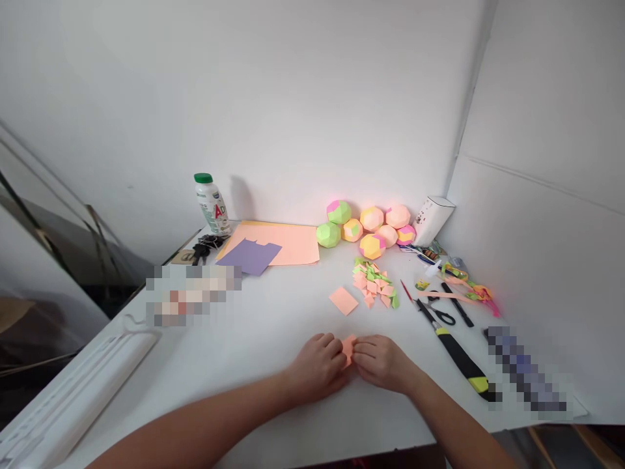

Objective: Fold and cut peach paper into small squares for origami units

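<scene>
Near the front of the white table, my left hand [319, 366] and my right hand [383, 361] meet over a small piece of orange paper [348, 346]. Both hands have their fingers closed on it, one from each side, and they cover most of it. Just beyond them a flat orange paper square [344, 301] lies on the tabletop. Behind that square is a heap of small folded paper pieces [374, 284] in orange and green. Several many-sided paper balls [372, 246] in green, yellow, pink and orange rest against the back wall.
Right of my hands lie a black and yellow knife [461, 358], scissors [442, 316] and paper strips [449, 296]. At the back left are orange sheets [297, 244], a purple sheet [251, 258] and a white bottle [213, 207]. A white roll [112, 378] lies along the left edge.
</scene>
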The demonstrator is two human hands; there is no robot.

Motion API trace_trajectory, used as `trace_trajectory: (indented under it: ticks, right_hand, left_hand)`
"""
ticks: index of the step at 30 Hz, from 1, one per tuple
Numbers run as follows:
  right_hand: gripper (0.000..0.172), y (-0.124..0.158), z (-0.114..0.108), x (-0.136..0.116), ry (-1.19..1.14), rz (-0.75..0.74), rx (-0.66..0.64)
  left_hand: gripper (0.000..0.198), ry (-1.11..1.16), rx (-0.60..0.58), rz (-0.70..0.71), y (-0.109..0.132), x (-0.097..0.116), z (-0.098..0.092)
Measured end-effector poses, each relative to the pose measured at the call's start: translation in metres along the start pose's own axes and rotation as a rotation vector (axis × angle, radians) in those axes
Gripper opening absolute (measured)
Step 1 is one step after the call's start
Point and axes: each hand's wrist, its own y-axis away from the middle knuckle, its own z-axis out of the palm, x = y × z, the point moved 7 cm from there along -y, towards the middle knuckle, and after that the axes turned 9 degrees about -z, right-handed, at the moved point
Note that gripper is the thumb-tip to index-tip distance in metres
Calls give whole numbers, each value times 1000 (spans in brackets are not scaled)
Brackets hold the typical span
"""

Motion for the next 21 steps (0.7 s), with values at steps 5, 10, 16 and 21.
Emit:
trace_trajectory:
  ticks: [5,10,16,21]
  right_hand:
    - [15,-4,-7,10,-152,128,148]
    - [11,-11,-8,14,-269,247,260]
    - [12,-17,-3,17,-369,349,308]
    - [14,2,-16,38,-403,459,330]
  left_hand:
    - [30,205,124,-38,-2,-7,-11]
    - [32,424,215,-84,-2,-11,-26]
    - [37,609,236,-135,-5,-8,-33]
    - [37,693,244,-222,-2,-15,-35]
